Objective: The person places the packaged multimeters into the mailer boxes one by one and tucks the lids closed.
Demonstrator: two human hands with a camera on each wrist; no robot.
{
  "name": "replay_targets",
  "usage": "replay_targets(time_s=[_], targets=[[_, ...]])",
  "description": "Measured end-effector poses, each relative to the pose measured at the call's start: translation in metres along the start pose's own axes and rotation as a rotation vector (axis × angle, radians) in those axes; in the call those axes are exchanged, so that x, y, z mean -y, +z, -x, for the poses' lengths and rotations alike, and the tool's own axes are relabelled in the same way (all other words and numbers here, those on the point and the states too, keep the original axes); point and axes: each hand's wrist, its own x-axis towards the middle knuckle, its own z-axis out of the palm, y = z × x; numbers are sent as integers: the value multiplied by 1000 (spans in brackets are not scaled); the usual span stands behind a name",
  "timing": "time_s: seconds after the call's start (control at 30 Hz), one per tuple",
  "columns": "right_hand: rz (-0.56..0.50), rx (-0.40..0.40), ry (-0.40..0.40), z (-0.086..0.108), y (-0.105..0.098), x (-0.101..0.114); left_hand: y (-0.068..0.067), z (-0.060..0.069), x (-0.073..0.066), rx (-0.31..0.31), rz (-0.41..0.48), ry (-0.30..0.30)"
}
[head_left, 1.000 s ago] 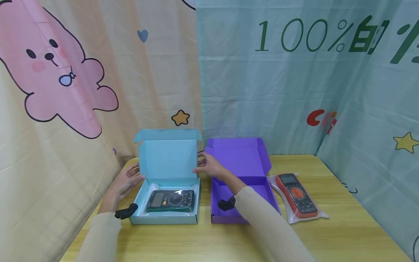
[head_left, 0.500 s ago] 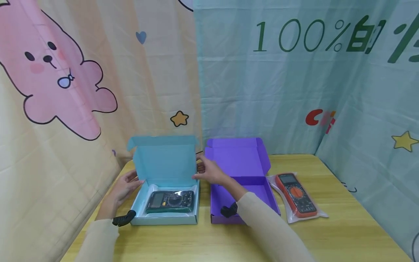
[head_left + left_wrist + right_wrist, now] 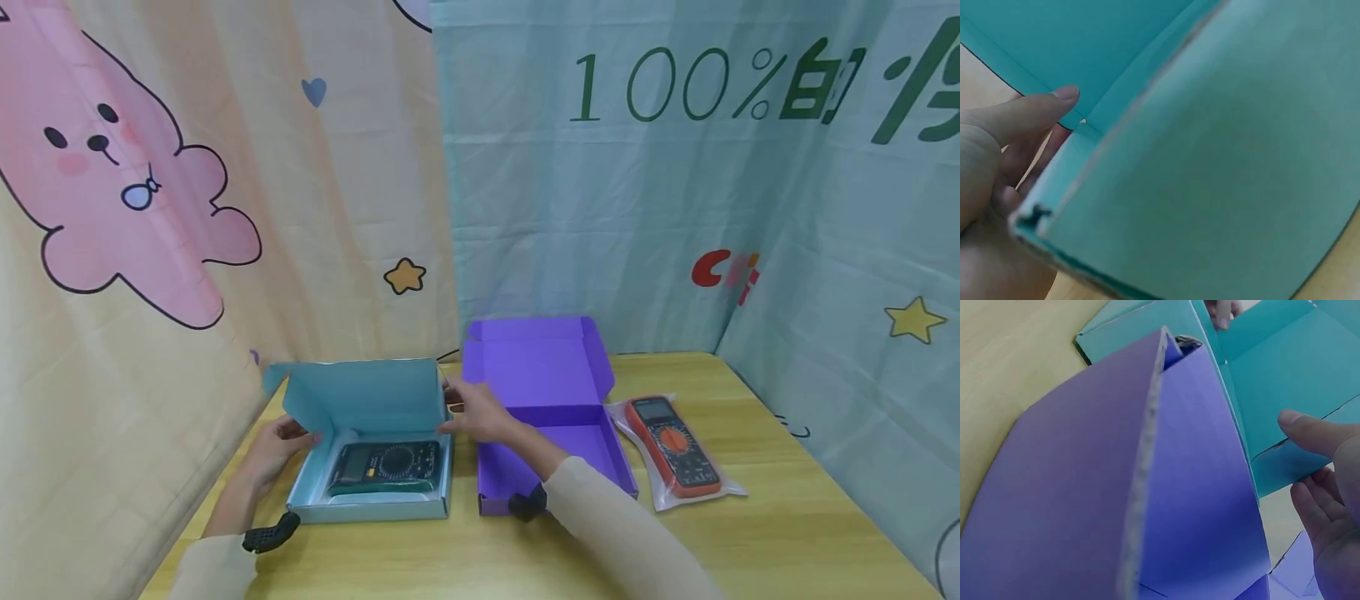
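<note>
A light blue cardboard box (image 3: pixel 375 510) stands on the table with its lid (image 3: pixel 367 396) raised and leaning over the tray part. Inside lies a dark multimeter (image 3: pixel 386 467) with a green edge, in clear plastic wrap. At the lid's left side, my left hand (image 3: pixel 273 454) pinches the side flap (image 3: pixel 1054 119), thumb inside and fingers behind. My right hand (image 3: pixel 480 412) pinches the lid's right side; in the right wrist view its thumb (image 3: pixel 1310 432) lies on the inner face and the fingers are outside.
Right of the blue box stands a purple box (image 3: pixel 525 362) with its lid up, under my right forearm. Farther right lies an orange multimeter (image 3: pixel 675 446) in a clear bag. Printed curtains (image 3: pixel 525 208) hang behind the wooden table (image 3: pixel 420 562).
The blue lid has tipped forward and lower, its front flap now folding down out of sight. Both hands have moved down with it. The head view has shifted slightly.
</note>
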Motion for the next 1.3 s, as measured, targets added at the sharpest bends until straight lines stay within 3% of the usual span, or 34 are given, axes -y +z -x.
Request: replay_targets(time_s=[0.27,0.4,0.53,0.67,0.8,0.9,1.1,1.2,1.3], targets=[[9,-28,-27,4,7,0,4,14,-5,-14,2,-44],[4,-50,-22,5,7,0,8,13,-6,-32,-1,-44],[-1,-61,-34,6,8,1,10,12,-6,-90,-32,-41],[97,-57,-40,9,8,1,11,13,-3,-146,-92,-17],[162,-13,-51,14,8,2,9,20,2,-136,-115,6],[173,10,-52,16,8,2,6,26,3,-89,-62,3],[146,29,0,20,6,4,-2,27,2,25,170,-25],[60,40,49,22,3,6,-3,25,0,48,257,-25],[-114,59,123,25,1,9,-4,27,-5,69,307,9]])
